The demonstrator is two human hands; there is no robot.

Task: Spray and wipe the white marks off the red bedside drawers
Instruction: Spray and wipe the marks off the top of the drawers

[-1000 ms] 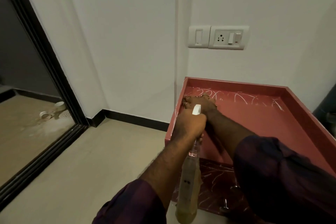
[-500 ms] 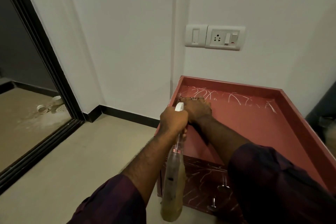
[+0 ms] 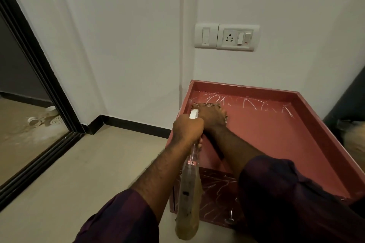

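The red bedside drawers stand against the white wall, with a raised rim round the top. White scribbled marks run along the back of the top and across the dark drawer front. My left hand grips a clear spray bottle by its white head, the bottle hanging down. My right hand presses a mottled cloth flat on the top's back left corner; the cloth is mostly hidden under the hand.
A white switch and socket plate sits on the wall above the drawers. A black-framed doorway opens at left, with white cups on the floor beyond. Beige floor tiles lie left of the drawers. A dark object stands at right.
My right hand with the cloth has shifted slightly along the back left of the top. The view has tilted a little; my left hand keeps hold of the bottle.
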